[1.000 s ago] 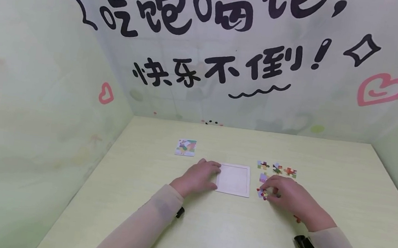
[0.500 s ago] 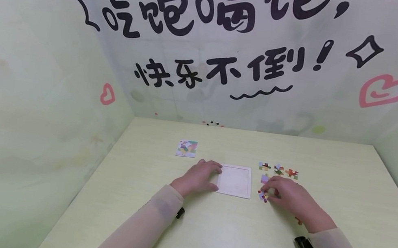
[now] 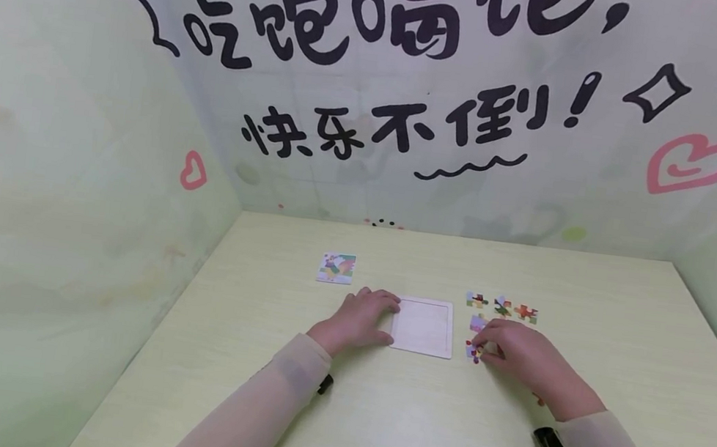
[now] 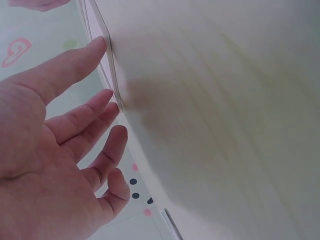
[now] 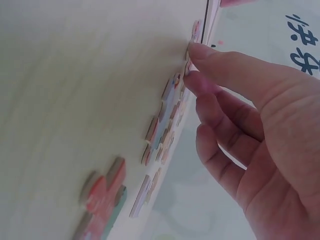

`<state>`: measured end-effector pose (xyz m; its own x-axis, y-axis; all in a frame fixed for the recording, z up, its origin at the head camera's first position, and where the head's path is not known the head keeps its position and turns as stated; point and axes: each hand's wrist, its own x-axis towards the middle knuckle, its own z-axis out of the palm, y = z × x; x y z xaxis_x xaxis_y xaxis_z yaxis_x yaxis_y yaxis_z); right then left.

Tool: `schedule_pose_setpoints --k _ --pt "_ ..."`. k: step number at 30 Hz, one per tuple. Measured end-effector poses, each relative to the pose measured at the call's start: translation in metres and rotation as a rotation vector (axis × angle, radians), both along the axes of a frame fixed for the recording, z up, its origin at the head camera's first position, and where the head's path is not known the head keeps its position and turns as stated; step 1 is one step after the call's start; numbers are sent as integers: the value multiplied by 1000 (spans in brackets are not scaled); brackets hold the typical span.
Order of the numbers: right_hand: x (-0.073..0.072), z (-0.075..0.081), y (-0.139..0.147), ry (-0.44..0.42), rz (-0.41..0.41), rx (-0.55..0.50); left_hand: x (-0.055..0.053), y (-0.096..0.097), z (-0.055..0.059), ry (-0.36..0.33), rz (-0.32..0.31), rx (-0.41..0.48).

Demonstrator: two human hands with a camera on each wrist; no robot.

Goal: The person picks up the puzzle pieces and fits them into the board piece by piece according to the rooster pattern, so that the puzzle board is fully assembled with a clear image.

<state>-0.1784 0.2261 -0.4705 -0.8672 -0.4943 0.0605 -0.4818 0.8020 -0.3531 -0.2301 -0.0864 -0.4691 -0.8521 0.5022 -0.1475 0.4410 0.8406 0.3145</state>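
Observation:
A pale square puzzle tray [image 3: 423, 327] lies flat near the table's middle, with a shallow recess inside its rim. My left hand [image 3: 357, 319] rests at its left side, thumb near the front corner and fingertips near the back one; in the left wrist view the thumb [image 4: 100, 47] touches the tray's edge. To the right of the tray, my right hand [image 3: 519, 356] pinches a colourful jigsaw puzzle piece [image 3: 472, 350] low over the table. Part of that piece is hidden by the thumb and forefinger. A lilac puzzle piece [image 3: 477, 323] lies just behind it.
Several loose puzzle pieces [image 3: 502, 305] form a row behind my right hand. One red piece [image 3: 538, 399] lies beneath the right wrist. A square picture card [image 3: 336, 267] is at the back left. Printed fabric walls [image 3: 363, 180] enclose the table's back and sides.
The puzzle piece at my right fingertips has turned slightly, with the hand shifting only a little. My left hand keeps its place at the tray.

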Motion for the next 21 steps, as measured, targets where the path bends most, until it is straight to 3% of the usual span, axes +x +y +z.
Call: schedule_pose_setpoints --k 8,21 --pt "-2 -1 0 22 29 -43 1 -1 -1 0 10 -4" --pt "-4 1 -3 64 12 -100 2 -1 1 -11 20 13"
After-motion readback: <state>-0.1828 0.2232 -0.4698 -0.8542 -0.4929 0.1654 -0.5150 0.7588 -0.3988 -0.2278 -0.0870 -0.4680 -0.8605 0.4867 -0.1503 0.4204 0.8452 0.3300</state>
